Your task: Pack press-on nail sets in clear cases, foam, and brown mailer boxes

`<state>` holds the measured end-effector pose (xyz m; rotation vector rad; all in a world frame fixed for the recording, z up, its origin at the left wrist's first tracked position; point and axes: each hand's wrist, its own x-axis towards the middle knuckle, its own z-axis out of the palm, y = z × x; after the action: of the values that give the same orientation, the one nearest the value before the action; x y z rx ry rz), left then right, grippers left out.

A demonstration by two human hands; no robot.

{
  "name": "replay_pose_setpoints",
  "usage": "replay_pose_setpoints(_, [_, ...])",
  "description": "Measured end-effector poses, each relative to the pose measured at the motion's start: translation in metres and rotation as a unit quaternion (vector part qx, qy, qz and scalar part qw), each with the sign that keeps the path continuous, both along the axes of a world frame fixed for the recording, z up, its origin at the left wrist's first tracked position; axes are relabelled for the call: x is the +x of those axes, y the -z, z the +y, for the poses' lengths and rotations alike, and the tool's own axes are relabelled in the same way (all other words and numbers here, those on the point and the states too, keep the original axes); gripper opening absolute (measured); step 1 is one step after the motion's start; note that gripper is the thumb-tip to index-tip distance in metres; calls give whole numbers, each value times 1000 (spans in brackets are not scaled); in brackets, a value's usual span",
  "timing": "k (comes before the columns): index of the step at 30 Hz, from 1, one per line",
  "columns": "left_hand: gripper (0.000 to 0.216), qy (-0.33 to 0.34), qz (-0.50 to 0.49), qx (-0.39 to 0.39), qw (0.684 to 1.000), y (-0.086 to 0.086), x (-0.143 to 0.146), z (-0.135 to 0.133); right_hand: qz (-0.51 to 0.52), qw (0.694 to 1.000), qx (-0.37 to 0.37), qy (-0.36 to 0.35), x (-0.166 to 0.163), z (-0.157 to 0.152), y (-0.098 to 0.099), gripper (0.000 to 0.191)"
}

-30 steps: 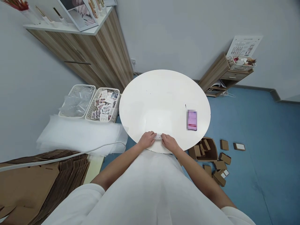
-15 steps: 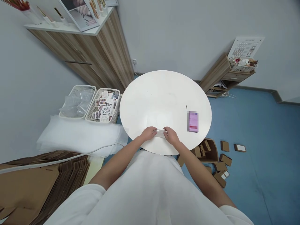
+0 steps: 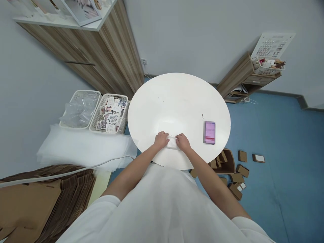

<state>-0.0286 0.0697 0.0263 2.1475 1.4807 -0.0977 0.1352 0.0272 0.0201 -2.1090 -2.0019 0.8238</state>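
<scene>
A thin white sheet (image 3: 172, 143), folded or rolled into a small bundle, lies on the white oval table (image 3: 177, 94) at its near edge. My left hand (image 3: 161, 140) grips the bundle's left end, fingers bent over it. At the opposite end, my right hand (image 3: 183, 142) presses and holds it with curled fingers. A flat, faint part of the sheet stretches beyond my hands over the tabletop. Whatever the sheet may enclose is hidden. To the right on the table lies a blurred purple rectangular item (image 3: 209, 132), apart from both hands.
Left of the table are a basket of printed cards (image 3: 111, 114), a basket of clear plastic bags (image 3: 82, 109), stacked white foam sheets (image 3: 83, 145) and flattened cardboard (image 3: 30, 206). Small brown boxes (image 3: 242, 156) lie on the floor at right, near a larger carton (image 3: 227, 162).
A shiny, clear edge that showed between my fingertips is now mostly covered by white sheet. My hands have turned slightly over the bundle, and the camera view has shifted a little.
</scene>
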Motion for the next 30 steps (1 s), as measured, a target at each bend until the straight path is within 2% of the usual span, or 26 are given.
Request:
replay_pose_setpoints(3, [45, -14, 1, 100, 995, -5, 0, -9, -47, 998, 43, 10, -4, -6, 2, 26])
replay_pose_setpoints(6, [42, 45, -22, 171, 984, -8, 1, -22, -88, 992, 93, -2, -7, -12, 1, 23])
replay_pose_setpoints(9, [39, 129, -43, 165, 977, -8, 0, -36, -115, 984, 132, -22, -10, -14, 0, 21])
replay_pose_setpoints(12, [41, 165, -34, 142, 975, -6, -3, -44, -129, 981, 137, -52, -11, -14, 1, 25])
replay_pose_setpoints(16, [56, 164, -9, 126, 978, -1, -7, -46, -128, 980, 118, -93, -9, -20, 0, 28])
replay_pose_setpoints(18, [53, 161, -5, 129, 979, 2, -7, -46, -119, 979, 119, -115, -7, -28, -2, 26])
replay_pose_setpoints(21, [48, 159, -3, 140, 977, 4, -6, -46, -113, 976, 122, -143, -4, -40, -3, 41])
replay_pose_setpoints(27, [50, 142, 22, 163, 976, 0, -1, -39, -127, 979, 107, -118, -9, -34, 1, 46])
replay_pose_setpoints(30, [54, 166, 17, 165, 972, -3, -1, -41, -130, 981, 98, -102, -12, -28, -1, 48])
